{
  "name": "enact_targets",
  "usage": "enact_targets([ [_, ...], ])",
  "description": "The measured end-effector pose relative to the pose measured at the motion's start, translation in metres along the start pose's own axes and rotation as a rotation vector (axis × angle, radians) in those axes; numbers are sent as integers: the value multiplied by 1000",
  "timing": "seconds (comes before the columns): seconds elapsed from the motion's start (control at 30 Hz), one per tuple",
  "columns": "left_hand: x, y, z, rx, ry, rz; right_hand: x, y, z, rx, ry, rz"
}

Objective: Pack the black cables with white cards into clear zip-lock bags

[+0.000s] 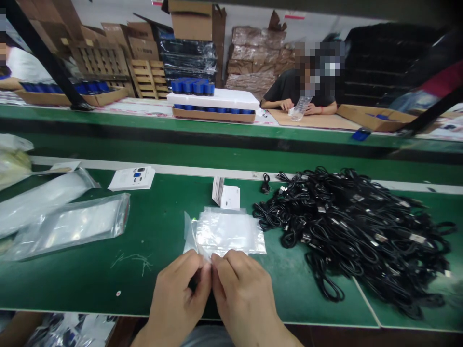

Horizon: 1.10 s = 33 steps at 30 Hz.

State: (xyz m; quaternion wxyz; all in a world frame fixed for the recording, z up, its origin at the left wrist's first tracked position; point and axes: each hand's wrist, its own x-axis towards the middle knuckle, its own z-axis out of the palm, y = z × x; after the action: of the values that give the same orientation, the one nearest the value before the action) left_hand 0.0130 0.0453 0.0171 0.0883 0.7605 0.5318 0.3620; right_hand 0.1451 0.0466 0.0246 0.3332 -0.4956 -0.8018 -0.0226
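My left hand [179, 296] and my right hand [242, 294] meet at the near edge of the green table [144, 270], fingers pinched together on the near edge of a small clear plastic bag [226, 231]. That bag lies on a thin stack of like bags just beyond my fingertips. A big tangled heap of coiled black cables [358, 231] lies to the right of the bags, close to my right hand. Small white folded leaflets [227, 195] stand just behind the bags.
Larger clear bags [68, 224] lie at the left, with a white booklet [132, 178] behind them. Across a second green bench, a seated person [300, 91] handles something clear. Trays of blue cylinders [211, 99], cardboard boxes and wooden pallets fill the background.
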Motion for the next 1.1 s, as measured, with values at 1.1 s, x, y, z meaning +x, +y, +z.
enact_targets([
  [1.1,-15,-39,-11,-421,12,-485,134,104,39,589,-328,600],
])
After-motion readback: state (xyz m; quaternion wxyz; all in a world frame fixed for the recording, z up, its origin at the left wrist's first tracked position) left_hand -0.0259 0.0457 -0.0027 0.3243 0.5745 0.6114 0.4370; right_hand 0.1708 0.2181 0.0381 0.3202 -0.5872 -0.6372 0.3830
